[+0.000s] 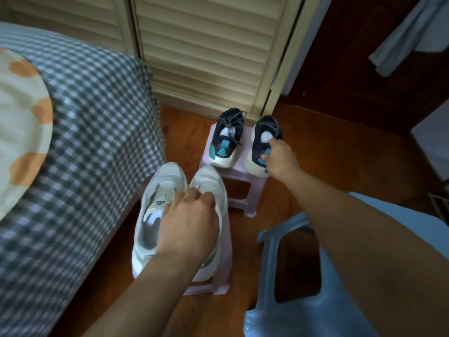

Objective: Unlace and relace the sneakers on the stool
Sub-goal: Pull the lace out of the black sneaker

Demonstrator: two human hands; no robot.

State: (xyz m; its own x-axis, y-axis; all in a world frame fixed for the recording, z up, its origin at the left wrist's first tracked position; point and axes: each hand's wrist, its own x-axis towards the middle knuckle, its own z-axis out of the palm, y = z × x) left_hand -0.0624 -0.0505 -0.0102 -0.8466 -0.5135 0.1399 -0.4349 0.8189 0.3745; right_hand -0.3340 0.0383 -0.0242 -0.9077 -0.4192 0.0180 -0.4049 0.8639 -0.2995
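Head view: left hand (192, 222) rests on the pair of white sneakers (155, 215), fingers curled over the inner collars, gripping both. The pair stands on the near pink stool (218, 283). Right hand (279, 156) pinches the heel of the right dark sneaker (263, 132), at the edge of the far pink stool (240, 176). Left dark sneaker (227, 139) stands on that stool. Blue stool (291, 312) at lower right.
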